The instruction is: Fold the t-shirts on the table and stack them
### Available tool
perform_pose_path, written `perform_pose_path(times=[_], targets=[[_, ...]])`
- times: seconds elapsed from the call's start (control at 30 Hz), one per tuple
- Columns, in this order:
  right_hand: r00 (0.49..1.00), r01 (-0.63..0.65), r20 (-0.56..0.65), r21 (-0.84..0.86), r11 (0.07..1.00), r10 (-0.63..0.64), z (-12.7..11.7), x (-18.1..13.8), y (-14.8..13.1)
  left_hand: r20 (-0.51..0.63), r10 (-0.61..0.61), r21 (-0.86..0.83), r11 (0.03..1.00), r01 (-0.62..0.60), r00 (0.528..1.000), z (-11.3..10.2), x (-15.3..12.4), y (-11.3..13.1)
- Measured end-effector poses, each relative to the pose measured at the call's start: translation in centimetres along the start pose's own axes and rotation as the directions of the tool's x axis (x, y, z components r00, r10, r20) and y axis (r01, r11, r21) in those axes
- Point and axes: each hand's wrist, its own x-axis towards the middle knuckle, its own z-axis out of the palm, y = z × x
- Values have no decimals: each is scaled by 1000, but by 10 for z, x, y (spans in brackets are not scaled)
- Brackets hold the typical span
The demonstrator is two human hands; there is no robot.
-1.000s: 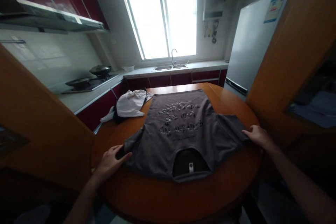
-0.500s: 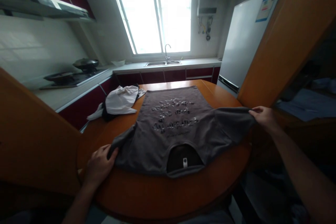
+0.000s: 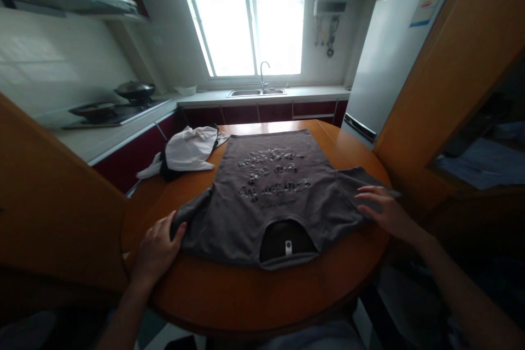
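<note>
A grey T-shirt [image 3: 266, 197] with pale lettering lies spread face up on a round wooden table [image 3: 254, 295], its collar toward me. My left hand [image 3: 158, 249] is closed on the end of the shirt's left sleeve at the table's near left edge. My right hand [image 3: 383, 210] lies flat on the right sleeve with fingers stretched out, holding nothing.
A crumpled white and black garment [image 3: 186, 153] lies at the table's far left. A white fridge [image 3: 385, 65] stands at the right, a wooden panel [image 3: 451, 65] beside it. Kitchen counter with sink [image 3: 256, 92] and stove [image 3: 110, 109] runs behind.
My right hand let go of the right sleeve's end and moved inward to lie flat on it. My left hand keeps its grip on the left sleeve.
</note>
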Motion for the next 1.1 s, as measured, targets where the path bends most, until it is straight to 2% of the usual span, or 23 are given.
perform_pose_path(times=[0.07,0.1,0.17,0.27,0.37,0.47,0.57,0.63,0.77,0.9,1.03,1.1], targets=[[971,162,164,74,984,-172,7,-10,-30,17,16,11,1000,-16,1000,0,0,-1],[957,202,193,85,976,-215,11,-15,-41,23,22,16,1000,-22,999,0,0,-1],[954,239,169,68,969,-247,17,-21,-53,30,30,28,999,-31,999,-1,0,0],[961,264,78,46,964,-267,15,-22,-54,40,39,50,998,-41,998,-3,-1,2],[960,275,36,42,960,-277,8,-20,-51,52,42,57,997,-45,998,-5,-1,4],[951,292,90,53,955,-296,8,-23,-49,49,41,63,997,-44,998,-6,-1,5],[934,310,164,81,947,-319,18,-33,-46,25,37,65,997,-38,999,-7,-3,7],[931,311,171,93,946,-322,26,-40,-43,0,29,62,998,-29,1000,-7,-4,9],[958,281,42,79,957,-285,35,-47,-36,-24,20,46,999,-19,1000,-7,-7,12],[979,166,-128,58,984,-158,48,-48,-31,-40,-55,-65,997,53,998,-6,-3,6],[978,139,-167,81,987,-124,63,-51,-23,-20,-227,-291,933,211,974,-18,19,-7],[975,143,-179,75,987,-128,67,-53,-17,-59,-254,-379,900,214,965,-30,39,-14]])
